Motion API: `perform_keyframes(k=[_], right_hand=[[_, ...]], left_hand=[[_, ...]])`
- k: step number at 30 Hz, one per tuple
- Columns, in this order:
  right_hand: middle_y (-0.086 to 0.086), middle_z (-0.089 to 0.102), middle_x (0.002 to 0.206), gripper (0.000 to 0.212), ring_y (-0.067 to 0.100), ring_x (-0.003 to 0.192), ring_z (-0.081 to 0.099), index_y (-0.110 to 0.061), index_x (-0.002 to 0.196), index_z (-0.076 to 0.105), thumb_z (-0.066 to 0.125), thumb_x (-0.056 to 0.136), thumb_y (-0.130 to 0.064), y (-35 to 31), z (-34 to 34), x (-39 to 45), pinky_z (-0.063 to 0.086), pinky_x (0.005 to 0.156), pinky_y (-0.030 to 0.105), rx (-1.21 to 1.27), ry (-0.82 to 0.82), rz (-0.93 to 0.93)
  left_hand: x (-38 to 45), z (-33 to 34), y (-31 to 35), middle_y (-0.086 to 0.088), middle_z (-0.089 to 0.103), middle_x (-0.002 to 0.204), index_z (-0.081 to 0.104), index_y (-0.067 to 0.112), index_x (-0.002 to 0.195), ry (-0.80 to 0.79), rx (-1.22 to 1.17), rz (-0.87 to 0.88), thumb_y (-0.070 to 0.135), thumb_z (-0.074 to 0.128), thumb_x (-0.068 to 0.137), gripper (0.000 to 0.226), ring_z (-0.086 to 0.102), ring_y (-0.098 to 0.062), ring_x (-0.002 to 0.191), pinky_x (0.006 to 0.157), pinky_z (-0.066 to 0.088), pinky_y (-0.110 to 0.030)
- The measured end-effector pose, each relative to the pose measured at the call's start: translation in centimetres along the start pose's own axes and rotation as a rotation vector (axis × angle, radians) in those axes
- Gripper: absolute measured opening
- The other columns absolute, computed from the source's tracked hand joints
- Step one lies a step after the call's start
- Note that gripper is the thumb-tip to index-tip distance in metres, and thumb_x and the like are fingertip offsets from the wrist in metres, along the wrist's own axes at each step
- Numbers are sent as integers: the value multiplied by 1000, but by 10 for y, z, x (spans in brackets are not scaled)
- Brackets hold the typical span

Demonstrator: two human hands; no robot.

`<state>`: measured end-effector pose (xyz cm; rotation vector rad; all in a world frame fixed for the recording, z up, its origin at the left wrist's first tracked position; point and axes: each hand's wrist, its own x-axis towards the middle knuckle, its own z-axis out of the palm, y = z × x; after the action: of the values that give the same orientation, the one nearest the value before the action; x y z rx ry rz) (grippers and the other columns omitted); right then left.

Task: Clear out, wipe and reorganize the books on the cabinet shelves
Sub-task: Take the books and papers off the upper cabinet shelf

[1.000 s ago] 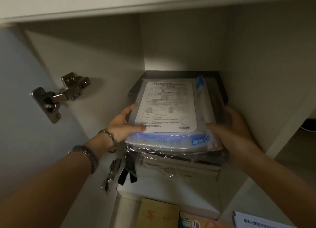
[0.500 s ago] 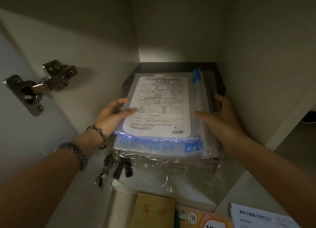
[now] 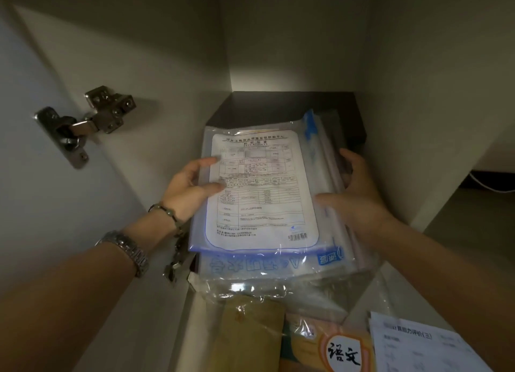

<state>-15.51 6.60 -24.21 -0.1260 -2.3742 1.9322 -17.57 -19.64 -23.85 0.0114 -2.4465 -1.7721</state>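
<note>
The cabinet [image 3: 278, 51] stands open, and on its shelf [image 3: 281, 104] lies a stack of plastic-wrapped paper packs [image 3: 262, 193], its near edge overhanging. It looks heavy, floppy and slick in its film, so the packs may slide over one another; taking it low on both long sides seems best. The left hand [image 3: 189, 187] holds the left edge, fingers lying almost straight along the top sheet. The right hand [image 3: 354, 193] curls round the right edge, though how far under is hard to see.
</note>
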Motion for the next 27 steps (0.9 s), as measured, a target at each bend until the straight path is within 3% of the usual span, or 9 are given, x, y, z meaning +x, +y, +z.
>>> perform_keyframes(k=[2,4,7,11,13,17,21,27], right_hand=[[-13,41,121,93,14,110,48,-32,143,25,71,73,8,0,-2,-8,46,90,33,-30,-28,-6],[-13,43,120,91,13,107,51,-34,142,24,69,74,8,-1,-3,-18,47,86,30,-54,-71,-3],[-2,56,113,91,19,100,60,-36,139,25,69,72,7,0,-9,-35,53,85,38,-77,-119,4],[-7,61,99,86,15,91,64,-34,135,30,70,71,7,0,-19,-63,55,84,38,-133,-185,-29],[-6,59,102,86,16,93,63,-35,133,30,71,69,6,2,-24,-78,54,83,37,-163,-232,-32],[1,57,109,89,20,100,62,-40,128,30,73,67,8,8,-35,-105,55,82,36,-124,-312,-18],[-4,52,126,96,14,113,56,-46,134,28,72,67,7,17,-50,-136,54,90,39,-98,-424,17],[-9,41,138,90,10,125,46,-36,138,32,75,69,4,25,-72,-189,45,103,39,-142,-479,2]], left_hand=[[-15,4,2,8,53,118,53,15,122,7,36,21,-7,64,81,48,48,25,86,71,40,3],[-32,6,3,7,56,114,51,16,121,5,44,16,-12,61,81,50,54,23,82,70,42,1],[-61,4,2,14,57,101,47,16,123,30,39,-36,-12,59,81,52,58,18,76,65,45,-1],[-99,0,4,15,56,105,44,13,130,34,91,-61,-12,58,82,56,55,12,87,68,43,1],[-117,0,7,11,57,109,43,15,128,37,86,-65,-13,57,82,56,57,9,90,74,46,-4],[-149,1,18,0,59,116,46,21,124,58,81,-69,-15,56,81,57,59,-9,104,97,45,-33],[-186,1,30,-3,56,124,47,24,124,45,130,-69,-13,59,80,59,52,-16,116,99,40,-29],[-243,6,29,7,57,121,47,43,116,-26,204,-62,-7,60,81,62,53,-9,111,99,41,-30]])
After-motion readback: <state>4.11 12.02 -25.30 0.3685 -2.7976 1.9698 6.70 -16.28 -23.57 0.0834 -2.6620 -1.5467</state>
